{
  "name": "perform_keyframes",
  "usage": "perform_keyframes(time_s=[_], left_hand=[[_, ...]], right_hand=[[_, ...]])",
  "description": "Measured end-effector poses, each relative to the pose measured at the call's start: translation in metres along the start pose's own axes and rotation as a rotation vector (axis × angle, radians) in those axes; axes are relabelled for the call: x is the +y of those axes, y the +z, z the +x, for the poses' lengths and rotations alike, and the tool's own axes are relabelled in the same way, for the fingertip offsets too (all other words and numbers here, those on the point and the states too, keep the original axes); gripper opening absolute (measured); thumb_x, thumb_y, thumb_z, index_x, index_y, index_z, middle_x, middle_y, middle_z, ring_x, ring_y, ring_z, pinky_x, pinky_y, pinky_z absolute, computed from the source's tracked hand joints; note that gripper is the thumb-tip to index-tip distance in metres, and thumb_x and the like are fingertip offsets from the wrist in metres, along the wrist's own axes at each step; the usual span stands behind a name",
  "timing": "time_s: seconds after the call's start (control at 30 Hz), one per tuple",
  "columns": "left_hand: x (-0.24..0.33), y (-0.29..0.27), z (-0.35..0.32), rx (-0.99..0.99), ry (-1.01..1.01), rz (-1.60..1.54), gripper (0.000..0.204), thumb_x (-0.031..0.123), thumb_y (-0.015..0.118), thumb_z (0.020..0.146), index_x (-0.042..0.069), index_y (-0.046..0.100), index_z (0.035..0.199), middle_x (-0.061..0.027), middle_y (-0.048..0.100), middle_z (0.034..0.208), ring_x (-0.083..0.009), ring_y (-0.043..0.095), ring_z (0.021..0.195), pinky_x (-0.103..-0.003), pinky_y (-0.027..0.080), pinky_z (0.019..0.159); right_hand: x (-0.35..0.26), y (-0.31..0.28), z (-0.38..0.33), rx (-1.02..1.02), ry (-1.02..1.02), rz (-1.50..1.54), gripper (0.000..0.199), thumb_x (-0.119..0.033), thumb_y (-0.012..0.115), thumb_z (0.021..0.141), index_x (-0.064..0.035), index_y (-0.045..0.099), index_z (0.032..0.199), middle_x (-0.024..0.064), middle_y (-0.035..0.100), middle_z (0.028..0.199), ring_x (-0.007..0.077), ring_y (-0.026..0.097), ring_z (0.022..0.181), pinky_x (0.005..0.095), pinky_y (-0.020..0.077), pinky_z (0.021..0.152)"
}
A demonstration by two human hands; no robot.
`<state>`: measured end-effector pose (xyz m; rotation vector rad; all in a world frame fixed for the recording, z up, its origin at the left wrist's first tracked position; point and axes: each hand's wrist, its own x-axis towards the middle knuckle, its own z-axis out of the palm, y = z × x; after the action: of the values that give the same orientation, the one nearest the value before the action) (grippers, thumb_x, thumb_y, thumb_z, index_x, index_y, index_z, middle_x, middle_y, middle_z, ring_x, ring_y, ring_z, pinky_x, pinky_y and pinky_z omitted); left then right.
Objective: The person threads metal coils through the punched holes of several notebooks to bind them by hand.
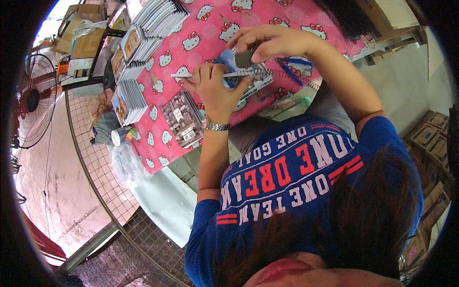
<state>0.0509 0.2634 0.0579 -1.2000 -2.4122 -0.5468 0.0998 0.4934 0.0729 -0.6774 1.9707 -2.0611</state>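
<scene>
My left hand (217,88), with a metal watch at its wrist, grips a spiral notebook (228,60) with a blue picture cover. The notebook is tilted up, so its white page edge shows as a thin line. A dark wire coil (258,72) runs along its bound edge and trails off to the right. Bent over the notebook, my right hand (272,42) pinches a small dark grey-green flat piece (245,59) near the coil; its kind is not clear. Beside my left wrist lies another spiral notebook (181,119) with a grey picture cover.
A pink patterned cloth (193,43) covers the table. Stacked notebooks (160,19) line its left side, near another person's hand (102,103). Blue-handled tools (297,62) lie right of my hands. A cup (119,137), plastic bag (126,165) and fan (32,99) are left; cardboard boxes (430,131) right.
</scene>
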Motion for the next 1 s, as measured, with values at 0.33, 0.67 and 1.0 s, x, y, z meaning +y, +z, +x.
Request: perform_keyframes(time_s=[0.33,0.67,1.0], left_hand=[[-0.014,-0.008,0.009,-0.14,0.076,-0.14,0.045,0.037,0.078,0.07,0.008,0.063,0.101,-0.0086,0.056,0.102,-0.031,0.048,0.104,-0.048,0.03,0.095],[-0.014,-0.007,0.011,-0.071,0.035,-0.186,0.042,0.034,0.08,0.07,0.009,0.061,0.097,-0.0081,0.059,0.096,-0.0306,0.053,0.1,-0.046,0.031,0.095],[-0.012,-0.005,0.013,0.043,-0.018,-0.077,0.051,0.037,0.088,0.06,0.007,0.062,0.092,-0.0083,0.061,0.091,-0.0286,0.054,0.092,-0.042,0.038,0.085]], right_hand=[[0.004,-0.013,0.017,-0.088,0.126,-0.28,0.043,-0.028,0.075,0.079,-0.0014,0.064,0.111,0.0101,0.052,0.128,0.021,0.054,0.115,0.0343,0.043,0.096],[0.002,-0.016,0.021,-0.151,0.037,-0.079,0.042,-0.028,0.074,0.079,-0.0012,0.064,0.11,0.0092,0.051,0.123,0.02,0.052,0.114,0.0331,0.0422,0.096],[0.015,-0.02,0.026,-0.045,0.208,-0.031,0.039,-0.022,0.067,0.083,-0.0022,0.062,0.116,0.0043,0.057,0.107,0.0149,0.053,0.1,0.0304,0.0438,0.088]])
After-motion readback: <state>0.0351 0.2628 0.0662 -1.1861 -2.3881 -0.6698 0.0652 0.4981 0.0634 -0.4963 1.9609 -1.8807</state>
